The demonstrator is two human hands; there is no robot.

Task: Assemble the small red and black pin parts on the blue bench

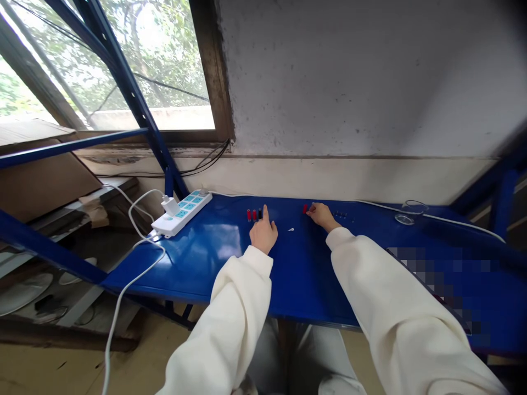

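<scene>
My left hand (263,232) rests on the blue table (206,258), index finger stretched forward beside a short row of small red and black pieces (254,214), the other fingers curled. My right hand (322,214) lies further right with its fingers pinched on a small red piece (305,209). A row of tiny dark pieces (341,214) sits just right of that hand. A small white speck (291,229) lies between my hands. Both arms wear cream sleeves.
A white power strip (183,212) with a plugged charger and white cable lies at the table's left back. A clear glass dish (407,213) stands at the back right. Blue shelf struts, a window and cardboard are to the left.
</scene>
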